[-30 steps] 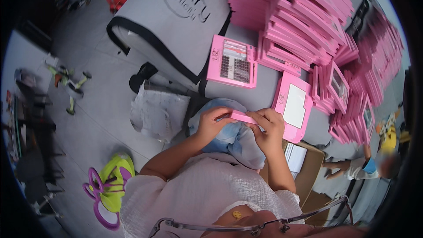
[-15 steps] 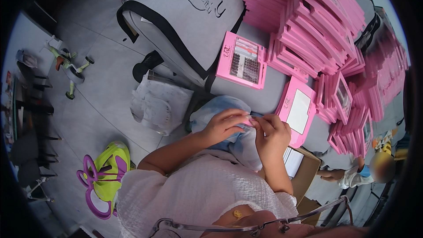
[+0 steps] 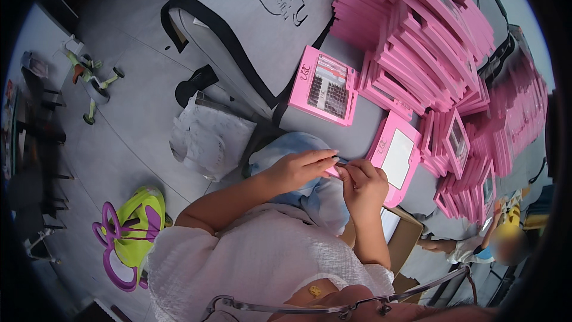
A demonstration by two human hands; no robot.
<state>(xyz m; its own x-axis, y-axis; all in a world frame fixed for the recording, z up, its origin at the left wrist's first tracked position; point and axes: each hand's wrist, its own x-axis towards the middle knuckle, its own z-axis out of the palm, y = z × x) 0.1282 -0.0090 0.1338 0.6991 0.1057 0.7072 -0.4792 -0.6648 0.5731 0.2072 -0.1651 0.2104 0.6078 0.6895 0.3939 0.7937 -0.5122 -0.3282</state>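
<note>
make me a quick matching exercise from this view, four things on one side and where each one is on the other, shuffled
Things
1. small pink piece
2. pink case with dark rows
3. pink case with a plain white panel
4. lime-green and purple toy

Places
A. on the floor, off to the person's left
B. just beyond the right hand, to its right
C. at the fingertips of the left hand and the right hand
D. between the black-edged grey cover and the pink stacks

Right pairs: 1-C, 2-D, 3-B, 4-A
</note>
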